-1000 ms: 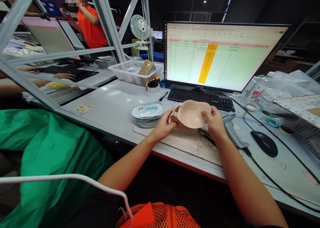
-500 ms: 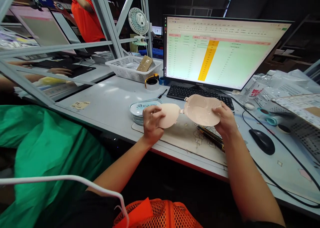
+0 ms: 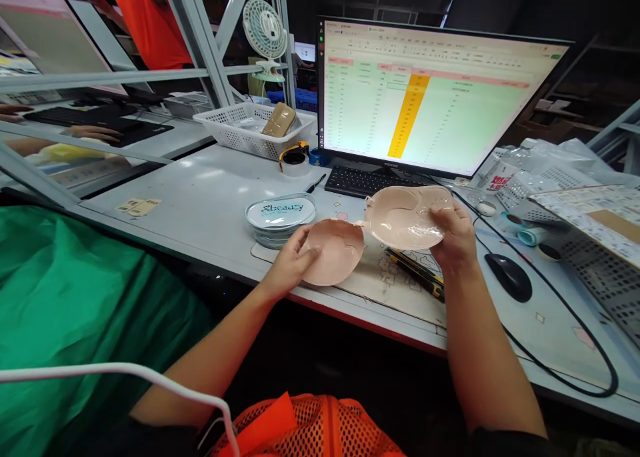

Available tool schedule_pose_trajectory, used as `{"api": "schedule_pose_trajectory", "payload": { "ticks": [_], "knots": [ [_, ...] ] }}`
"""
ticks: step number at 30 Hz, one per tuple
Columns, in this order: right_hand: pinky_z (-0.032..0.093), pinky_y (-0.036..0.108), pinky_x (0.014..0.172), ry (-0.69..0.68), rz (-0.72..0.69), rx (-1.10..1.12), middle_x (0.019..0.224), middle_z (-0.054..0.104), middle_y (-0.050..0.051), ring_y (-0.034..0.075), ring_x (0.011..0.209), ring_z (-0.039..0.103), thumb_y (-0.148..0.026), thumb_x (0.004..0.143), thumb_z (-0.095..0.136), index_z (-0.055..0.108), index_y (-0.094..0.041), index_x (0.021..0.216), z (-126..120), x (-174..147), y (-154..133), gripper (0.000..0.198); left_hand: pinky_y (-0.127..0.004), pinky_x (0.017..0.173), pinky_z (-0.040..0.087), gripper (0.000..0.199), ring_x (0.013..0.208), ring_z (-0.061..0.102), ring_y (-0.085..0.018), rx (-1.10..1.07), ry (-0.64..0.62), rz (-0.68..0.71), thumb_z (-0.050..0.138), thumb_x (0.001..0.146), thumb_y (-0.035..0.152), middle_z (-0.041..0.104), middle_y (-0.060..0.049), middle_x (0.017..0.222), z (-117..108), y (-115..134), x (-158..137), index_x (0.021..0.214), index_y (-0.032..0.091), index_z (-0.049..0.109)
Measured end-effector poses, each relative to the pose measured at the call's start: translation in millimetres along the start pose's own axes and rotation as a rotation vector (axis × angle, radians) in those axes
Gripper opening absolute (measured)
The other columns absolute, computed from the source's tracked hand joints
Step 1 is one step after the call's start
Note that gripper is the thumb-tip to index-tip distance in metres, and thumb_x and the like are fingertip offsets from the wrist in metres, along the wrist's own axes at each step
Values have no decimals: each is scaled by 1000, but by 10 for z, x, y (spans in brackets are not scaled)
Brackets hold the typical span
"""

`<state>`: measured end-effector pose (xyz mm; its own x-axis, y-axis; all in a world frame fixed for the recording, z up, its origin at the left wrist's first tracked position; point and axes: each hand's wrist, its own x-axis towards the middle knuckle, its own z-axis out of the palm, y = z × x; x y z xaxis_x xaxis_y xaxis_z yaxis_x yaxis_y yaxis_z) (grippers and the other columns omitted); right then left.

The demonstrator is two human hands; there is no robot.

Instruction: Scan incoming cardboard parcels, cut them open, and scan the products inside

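A beige stick-on bra (image 3: 409, 218), its two cups joined at the middle by a small clasp, is held up over the front of the desk. My left hand (image 3: 289, 263) pinches the outer edge of the left cup (image 3: 336, 253), thumb on the inside and fingers behind. At the other end my right hand (image 3: 454, 233) grips the right cup, whose shiny inner face is turned towards me. Just behind my left hand stands an oval clear case (image 3: 281, 217) with teal lettering on its lid. A yellow-and-black cutter (image 3: 417, 273) lies on the desk mat below the bra.
A monitor (image 3: 430, 97) and keyboard (image 3: 360, 181) stand behind the bra. A white basket (image 3: 240, 137), tape roll (image 3: 295, 163) and pen (image 3: 316, 183) lie leftward. The mouse (image 3: 509, 277), its cable and a box (image 3: 595, 223) are at right. Another person's hand (image 3: 93, 133) rests at the neighbouring desk.
My left hand has lowered and turned the left cup, so its inner face shows instead of its matte outside. My right hand keeps its hold. The view has shifted slightly.
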<state>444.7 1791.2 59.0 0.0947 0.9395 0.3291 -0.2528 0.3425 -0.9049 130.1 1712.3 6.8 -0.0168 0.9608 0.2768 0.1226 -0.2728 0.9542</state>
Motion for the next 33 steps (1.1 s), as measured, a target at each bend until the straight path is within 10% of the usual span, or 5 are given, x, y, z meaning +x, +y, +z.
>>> {"api": "schedule_pose_trajectory", "payload": {
  "ticks": [6, 18, 23, 28, 33],
  "knots": [
    [62, 36, 77, -43, -107, -3, 97, 72, 2, 21, 83, 69, -35, 72, 78, 75, -27, 106, -145, 40, -16, 34, -26, 86, 59, 68, 105, 72, -22, -259, 181, -72, 102, 72, 39, 76, -9, 121, -274, 367, -75, 129, 18, 73],
    [64, 42, 80, -146, -62, -22, 99, 74, 4, 25, 89, 72, -39, 78, 78, 76, -29, 107, -113, 8, 49, 30, -52, 122, 51, 27, 135, 68, -30, -106, 299, 700, 93, 90, 39, 71, -3, 145, -198, 542, 118, 103, 28, 72],
    [66, 44, 84, -69, -114, -3, 100, 72, 3, 25, 91, 72, -41, 76, 79, 75, -29, 108, -134, 53, 56, 34, -42, 106, 64, 22, 137, 65, -31, -100, 262, 613, 96, 85, 36, 65, -2, 150, -243, 447, 82, 81, 27, 77],
    [65, 41, 89, -15, -184, 79, 102, 72, 3, 23, 96, 72, -38, 77, 81, 75, -26, 102, -145, 69, 49, 29, -30, 53, 66, 10, 64, 73, -18, -244, 24, 368, 86, 92, 26, 75, -3, 89, -371, 396, -35, 101, 29, 87],
    [66, 41, 88, -19, -173, 136, 100, 71, 3, 22, 95, 72, -34, 75, 83, 74, -24, 93, -145, 65, 27, 22, -30, 73, 67, 31, 80, 73, -20, -338, -28, 252, 90, 84, 46, 75, -9, 88, -486, 461, -78, 94, 18, 84]
  ]
}}
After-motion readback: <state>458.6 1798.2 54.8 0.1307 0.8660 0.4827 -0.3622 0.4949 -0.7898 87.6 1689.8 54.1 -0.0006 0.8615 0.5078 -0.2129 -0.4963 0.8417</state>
